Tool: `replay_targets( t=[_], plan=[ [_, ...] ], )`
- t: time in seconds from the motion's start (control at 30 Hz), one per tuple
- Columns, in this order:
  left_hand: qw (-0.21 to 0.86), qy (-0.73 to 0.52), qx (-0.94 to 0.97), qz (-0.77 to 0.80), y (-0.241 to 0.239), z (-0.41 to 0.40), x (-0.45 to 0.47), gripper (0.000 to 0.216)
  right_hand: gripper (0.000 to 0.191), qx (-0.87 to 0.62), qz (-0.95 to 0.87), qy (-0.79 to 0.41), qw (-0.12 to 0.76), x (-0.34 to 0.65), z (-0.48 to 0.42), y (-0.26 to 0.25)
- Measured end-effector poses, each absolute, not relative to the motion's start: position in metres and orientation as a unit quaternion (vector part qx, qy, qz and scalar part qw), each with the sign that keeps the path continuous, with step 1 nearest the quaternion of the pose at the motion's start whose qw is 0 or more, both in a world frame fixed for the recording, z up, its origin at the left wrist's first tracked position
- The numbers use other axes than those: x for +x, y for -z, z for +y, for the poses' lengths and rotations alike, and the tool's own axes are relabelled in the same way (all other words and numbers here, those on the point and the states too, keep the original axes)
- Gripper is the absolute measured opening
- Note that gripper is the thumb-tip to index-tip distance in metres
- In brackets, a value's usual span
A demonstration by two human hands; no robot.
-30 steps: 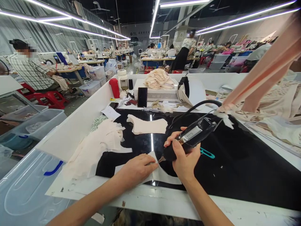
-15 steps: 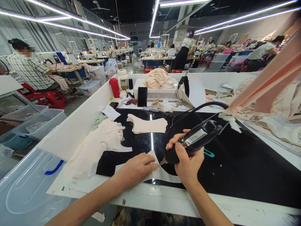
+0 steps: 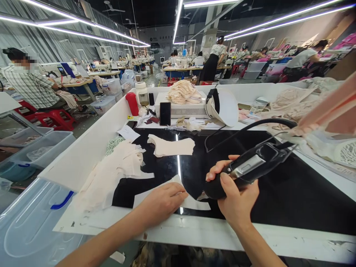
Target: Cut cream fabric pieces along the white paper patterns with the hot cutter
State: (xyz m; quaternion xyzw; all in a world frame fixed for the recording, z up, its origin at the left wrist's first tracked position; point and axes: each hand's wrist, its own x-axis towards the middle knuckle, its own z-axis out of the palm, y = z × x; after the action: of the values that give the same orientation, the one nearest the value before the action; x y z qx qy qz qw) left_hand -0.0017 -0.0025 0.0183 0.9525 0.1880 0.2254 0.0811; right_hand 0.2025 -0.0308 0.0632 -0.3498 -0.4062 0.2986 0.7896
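My right hand is closed around a black corded hand tool, its tip pointing down at a pale fabric piece on the black worktop. My left hand lies flat on the left part of that same fabric piece, fingers together, pressing it down near the front edge. The tool's black cord loops back over the worktop toward the right.
A stack of cream cut pieces lies at the left, another piece behind. At the back stand a white box, phone, red cup and jar. Clear bins sit lower left. People work at distant tables.
My right hand has carried the tool to the right along the fabric piece. My left hand has stayed pressed on the fabric. The teal clip beside the tool is now out of sight.
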Motion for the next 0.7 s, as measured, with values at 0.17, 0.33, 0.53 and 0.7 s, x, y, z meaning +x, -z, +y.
replay_targets(
  t=[0.17, 0.33, 0.53, 0.7],
  plan=[
    [0.107, -0.207, 0.956, 0.180, -0.010, -0.009, 0.007, 0.020, 0.038, -0.354, -0.422, -0.291, 0.783, 0.210, -0.041, -0.054],
    [0.093, -0.187, 0.961, 0.182, -0.005, -0.010, 0.007, 0.021, 0.039, -0.353, -0.421, -0.291, 0.783, 0.211, -0.046, -0.051],
    [0.068, -0.165, 0.963, 0.201, -0.012, -0.014, 0.005, 0.023, 0.041, -0.351, -0.411, -0.306, 0.784, 0.208, -0.050, -0.052],
    [0.049, -0.167, 0.963, 0.204, -0.010, -0.017, 0.004, 0.022, 0.042, -0.354, -0.409, -0.305, 0.784, 0.208, -0.051, -0.052]
  ],
)
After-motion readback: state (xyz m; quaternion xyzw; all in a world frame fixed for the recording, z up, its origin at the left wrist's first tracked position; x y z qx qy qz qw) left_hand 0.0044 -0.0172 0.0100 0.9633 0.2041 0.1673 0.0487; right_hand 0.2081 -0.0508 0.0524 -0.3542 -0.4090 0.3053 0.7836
